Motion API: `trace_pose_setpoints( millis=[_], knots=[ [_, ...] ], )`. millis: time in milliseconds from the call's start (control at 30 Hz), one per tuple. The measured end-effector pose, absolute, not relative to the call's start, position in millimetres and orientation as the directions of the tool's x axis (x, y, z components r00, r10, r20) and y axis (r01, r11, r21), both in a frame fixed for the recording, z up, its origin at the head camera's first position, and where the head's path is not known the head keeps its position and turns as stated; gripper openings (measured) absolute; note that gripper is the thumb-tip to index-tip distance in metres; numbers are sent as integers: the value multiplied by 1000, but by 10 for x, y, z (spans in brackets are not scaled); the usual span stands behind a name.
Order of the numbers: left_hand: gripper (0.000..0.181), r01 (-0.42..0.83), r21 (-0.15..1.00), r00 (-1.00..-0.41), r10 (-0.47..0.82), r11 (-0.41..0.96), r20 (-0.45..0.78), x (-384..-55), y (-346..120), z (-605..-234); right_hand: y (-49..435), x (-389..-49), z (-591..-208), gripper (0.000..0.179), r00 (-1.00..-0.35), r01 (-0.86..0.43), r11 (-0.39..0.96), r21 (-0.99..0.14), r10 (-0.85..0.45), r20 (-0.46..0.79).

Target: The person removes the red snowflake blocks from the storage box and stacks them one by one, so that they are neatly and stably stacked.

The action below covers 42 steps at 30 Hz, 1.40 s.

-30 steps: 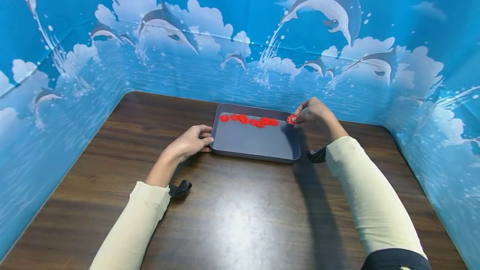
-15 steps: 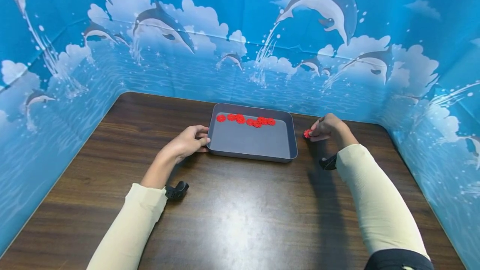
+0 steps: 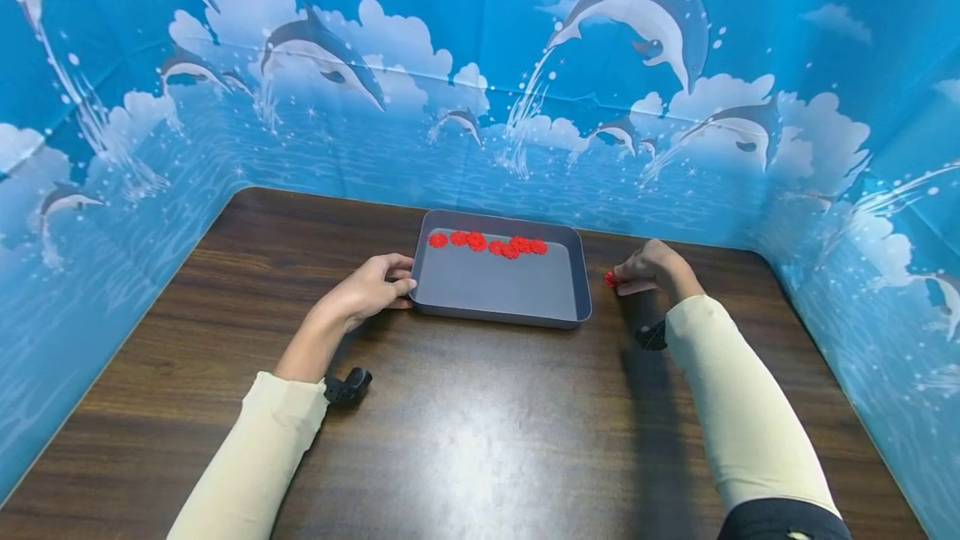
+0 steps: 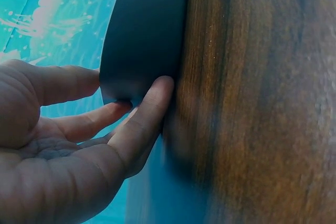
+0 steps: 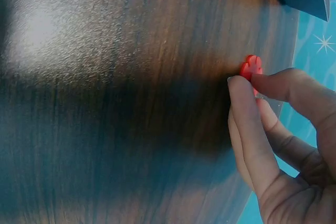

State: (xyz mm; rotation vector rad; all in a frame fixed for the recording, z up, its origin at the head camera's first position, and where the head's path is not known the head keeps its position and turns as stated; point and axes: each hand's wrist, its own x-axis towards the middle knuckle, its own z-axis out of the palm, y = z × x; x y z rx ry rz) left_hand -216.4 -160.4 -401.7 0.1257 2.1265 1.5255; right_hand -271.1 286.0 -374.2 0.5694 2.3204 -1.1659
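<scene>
My left hand [image 3: 365, 290] holds the dark grey tray [image 3: 495, 294] by its near left corner. In the left wrist view its fingertips lie against the tray's outer wall [image 4: 144, 30], one of them low by the tabletop. Several red notched discs [image 3: 476, 241] lie in an uneven row along the tray's far side, some overlapping. To the right of the tray, my right hand [image 3: 651, 267] pinches another red notched disc [image 3: 609, 278] between thumb and fingers. In the right wrist view that disc [image 5: 252, 65] stands on edge close over the wood, partly hidden by the fingertips.
The brown wooden table [image 3: 465, 407] runs back to a blue curtain [image 3: 450, 48] printed with dolphins, which rises close behind the tray and at both sides. Black wrist cameras [image 3: 348, 387] sit under both forearms.
My right hand has moved from over the tray's far right corner to the table beside it, carrying the disc and lowering it. The left hand keeps hold of the tray.
</scene>
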Motion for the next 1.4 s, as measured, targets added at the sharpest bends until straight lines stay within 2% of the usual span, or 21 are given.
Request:
trace_pose_setpoints(
  millis=[300,567,867,1100,1400],
  knots=[
    [56,-200,908,-862,373,369,-342,-2167,-1643,-4003,2793,-2700,-3732,16,-820,541,536,-648,162,-549],
    [57,-204,901,-867,357,382,-348,-2177,-1656,-4005,2680,-2781,-3501,26,-849,464,595,-656,88,-520],
    [56,-206,906,-872,350,369,-341,-2199,-1659,-4014,2292,-2890,-3206,22,-897,321,669,-670,-13,-442],
    [57,-197,910,-870,363,366,-335,-2187,-1654,-3977,1927,-2952,-3226,26,-887,309,661,-684,-58,-458],
    [56,-206,913,-860,380,353,-341,-2164,-1642,-4015,1715,-3021,-3398,39,-835,336,711,-617,-77,-544]
  ],
)
